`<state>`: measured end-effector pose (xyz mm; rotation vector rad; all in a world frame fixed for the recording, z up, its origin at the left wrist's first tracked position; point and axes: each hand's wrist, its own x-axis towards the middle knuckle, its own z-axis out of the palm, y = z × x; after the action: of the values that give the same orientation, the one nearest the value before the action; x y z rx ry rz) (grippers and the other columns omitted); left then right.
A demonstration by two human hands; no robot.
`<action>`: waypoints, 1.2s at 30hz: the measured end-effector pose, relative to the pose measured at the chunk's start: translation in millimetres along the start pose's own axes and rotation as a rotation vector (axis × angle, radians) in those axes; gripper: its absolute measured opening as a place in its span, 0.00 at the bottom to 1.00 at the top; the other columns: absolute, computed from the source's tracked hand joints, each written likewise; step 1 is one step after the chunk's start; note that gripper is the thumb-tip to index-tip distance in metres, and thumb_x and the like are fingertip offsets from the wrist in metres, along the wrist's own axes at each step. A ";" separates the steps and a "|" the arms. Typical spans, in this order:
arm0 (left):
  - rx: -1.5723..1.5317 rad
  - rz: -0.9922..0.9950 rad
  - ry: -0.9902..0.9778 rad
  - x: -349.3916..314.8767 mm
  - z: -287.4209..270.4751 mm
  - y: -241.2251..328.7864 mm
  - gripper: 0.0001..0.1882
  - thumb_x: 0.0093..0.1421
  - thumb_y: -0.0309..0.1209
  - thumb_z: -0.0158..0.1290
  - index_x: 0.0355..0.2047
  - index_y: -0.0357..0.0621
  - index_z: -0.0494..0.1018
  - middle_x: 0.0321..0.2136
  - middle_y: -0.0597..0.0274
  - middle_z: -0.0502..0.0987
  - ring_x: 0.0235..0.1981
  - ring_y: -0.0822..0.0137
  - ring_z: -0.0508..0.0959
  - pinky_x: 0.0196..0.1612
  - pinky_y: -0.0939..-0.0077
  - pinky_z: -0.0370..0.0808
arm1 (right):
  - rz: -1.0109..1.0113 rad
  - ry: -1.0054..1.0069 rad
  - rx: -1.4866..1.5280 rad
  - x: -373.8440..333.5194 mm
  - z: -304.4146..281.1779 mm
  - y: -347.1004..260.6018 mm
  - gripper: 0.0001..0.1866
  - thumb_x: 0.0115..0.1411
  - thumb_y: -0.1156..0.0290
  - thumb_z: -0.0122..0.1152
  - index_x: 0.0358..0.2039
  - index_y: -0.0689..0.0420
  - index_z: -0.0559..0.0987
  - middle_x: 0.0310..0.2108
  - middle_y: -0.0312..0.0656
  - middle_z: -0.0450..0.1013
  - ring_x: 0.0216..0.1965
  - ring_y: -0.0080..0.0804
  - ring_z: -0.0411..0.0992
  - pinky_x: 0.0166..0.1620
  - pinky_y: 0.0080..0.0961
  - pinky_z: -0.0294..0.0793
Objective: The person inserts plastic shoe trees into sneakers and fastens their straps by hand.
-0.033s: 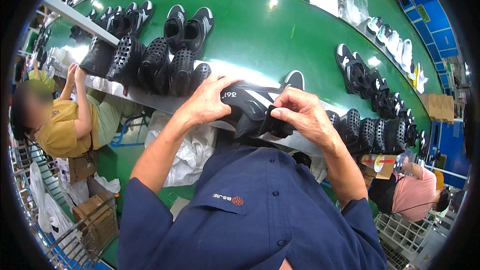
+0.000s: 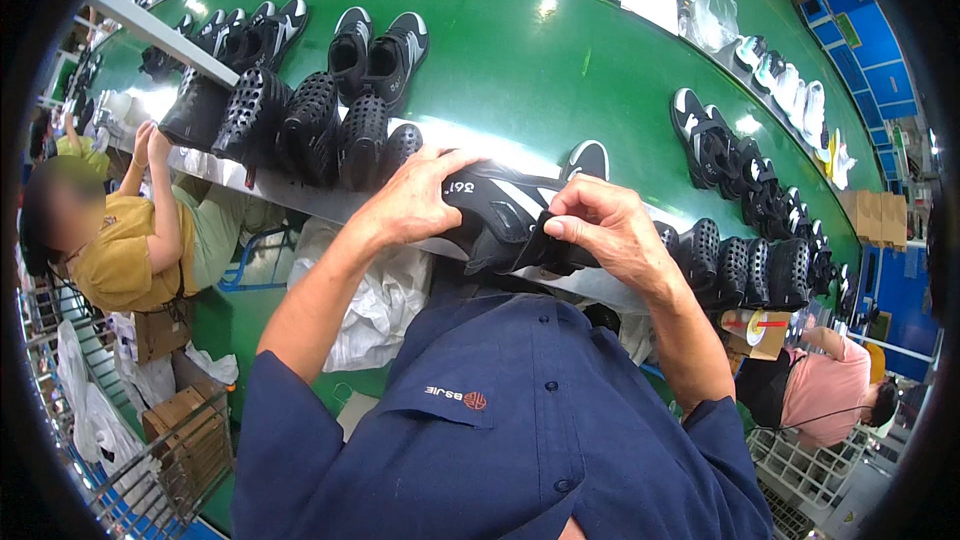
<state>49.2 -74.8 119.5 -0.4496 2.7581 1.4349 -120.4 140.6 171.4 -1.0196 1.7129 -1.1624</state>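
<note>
A black sneaker (image 2: 490, 202) with white markings lies sideways in front of my chest, above the bench's near edge. Wrapped around its left end is my left hand (image 2: 412, 202), thumb on the side and fingers over the top. My right hand (image 2: 608, 225) pinches a black strap or flap of the same sneaker between thumb and fingertips; its exact shape is partly hidden. Just behind the right hand, the light grey toe of another black shoe (image 2: 588, 157) shows. Dark perforated shoe forms (image 2: 403, 146) stand to the left of my left hand.
A green conveyor belt (image 2: 520, 60) runs beyond the metal bench edge. Paired black sneakers (image 2: 402, 55) sit on it at left, others (image 2: 708, 140) at right. More perforated black forms (image 2: 735, 265) line the right side. Co-workers sit at left (image 2: 140, 235) and right (image 2: 825, 390).
</note>
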 end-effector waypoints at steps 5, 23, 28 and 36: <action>0.000 0.130 -0.077 13.8 -8.7 1.9 0.43 0.37 0.19 0.55 0.61 0.50 0.70 0.59 0.48 0.66 0.62 0.46 0.66 0.67 0.61 0.63 | 0.063 -0.038 -0.045 -2.4 0.7 -6.5 0.09 0.59 0.69 0.68 0.32 0.61 0.79 0.25 0.31 0.71 0.26 0.17 0.66 0.30 0.19 0.66; 0.042 0.251 -0.247 31.1 -21.6 11.1 0.47 0.34 0.16 0.56 0.61 0.52 0.71 0.59 0.47 0.65 0.61 0.45 0.66 0.66 0.60 0.63 | 0.043 -0.112 -0.107 16.7 5.8 -11.3 0.09 0.58 0.71 0.67 0.33 0.63 0.78 0.22 0.36 0.70 0.26 0.20 0.67 0.29 0.25 0.67; 0.045 0.257 -0.275 30.0 -23.3 13.9 0.45 0.34 0.17 0.58 0.60 0.50 0.71 0.58 0.45 0.66 0.61 0.44 0.66 0.65 0.59 0.64 | 0.115 -0.131 -0.094 22.5 9.6 -11.8 0.09 0.58 0.71 0.68 0.31 0.63 0.79 0.21 0.36 0.71 0.23 0.20 0.67 0.27 0.25 0.67; 0.065 0.273 -0.268 27.3 -25.1 13.5 0.44 0.34 0.18 0.57 0.59 0.48 0.72 0.57 0.46 0.67 0.60 0.44 0.67 0.64 0.59 0.65 | 0.115 -0.163 -0.184 35.1 16.2 -17.4 0.08 0.55 0.71 0.69 0.29 0.63 0.81 0.21 0.37 0.75 0.23 0.20 0.70 0.27 0.25 0.69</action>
<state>22.9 -94.5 141.4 0.1192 2.7111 1.3293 -114.5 99.1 177.7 -1.0794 1.7457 -0.8372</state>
